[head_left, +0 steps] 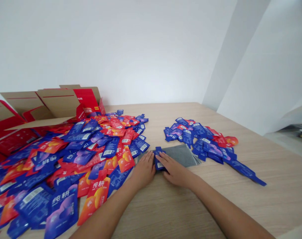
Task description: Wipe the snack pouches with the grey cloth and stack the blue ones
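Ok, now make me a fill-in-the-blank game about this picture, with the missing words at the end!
1. The left hand and right hand are at a packet coloured ____.
2. The flat sheet under that packet is coloured ____.
3. The bigger pile of packets lies on the person's ____ side of the table.
4. The wall behind the table is coloured ____.

Missing words: blue; grey; left; white.

White characters 纯耕 stood on a red pouch (93,199) and on a blue pouch (60,211) at the near left; lettering on a red box (88,98) was too small to read surely.
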{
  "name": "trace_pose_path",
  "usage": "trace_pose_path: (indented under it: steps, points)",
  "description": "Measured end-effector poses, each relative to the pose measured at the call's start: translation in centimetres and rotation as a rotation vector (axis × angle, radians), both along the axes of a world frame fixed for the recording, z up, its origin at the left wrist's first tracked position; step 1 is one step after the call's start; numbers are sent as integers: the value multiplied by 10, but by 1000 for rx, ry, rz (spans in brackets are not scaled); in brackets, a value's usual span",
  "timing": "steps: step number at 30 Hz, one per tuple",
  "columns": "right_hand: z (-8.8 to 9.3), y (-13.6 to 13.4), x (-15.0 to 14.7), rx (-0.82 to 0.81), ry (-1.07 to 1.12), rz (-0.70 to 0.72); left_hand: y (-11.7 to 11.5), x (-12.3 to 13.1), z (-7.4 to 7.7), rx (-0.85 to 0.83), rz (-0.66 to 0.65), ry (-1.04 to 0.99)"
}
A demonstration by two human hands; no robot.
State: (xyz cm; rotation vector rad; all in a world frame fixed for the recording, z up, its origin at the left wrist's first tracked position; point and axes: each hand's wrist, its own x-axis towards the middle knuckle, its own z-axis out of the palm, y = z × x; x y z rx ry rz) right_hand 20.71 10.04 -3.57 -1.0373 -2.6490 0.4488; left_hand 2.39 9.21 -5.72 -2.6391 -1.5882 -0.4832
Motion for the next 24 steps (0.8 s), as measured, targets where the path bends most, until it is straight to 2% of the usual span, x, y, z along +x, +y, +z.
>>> trace_pose_path:
  steps: [4,9,12,18,21,24]
  points:
    - [8,1,1,44,128,-79,-1,-1,-1,-24,9,-86]
    - [24,2,9,89,216,-418,0,-1,-2,-40,17,-136]
    - [32,5,17,142,112,-602,0,0,0,-53,27,-111]
    - [44,13,31,174,-169,-743,-2,1,4,-60,37,-74]
    - [41,15,34,233,-116,-686,-2,1,3,-43,34,-78]
    - [26,16,31,213,-26,-426,-2,1,2,-27,29,-77]
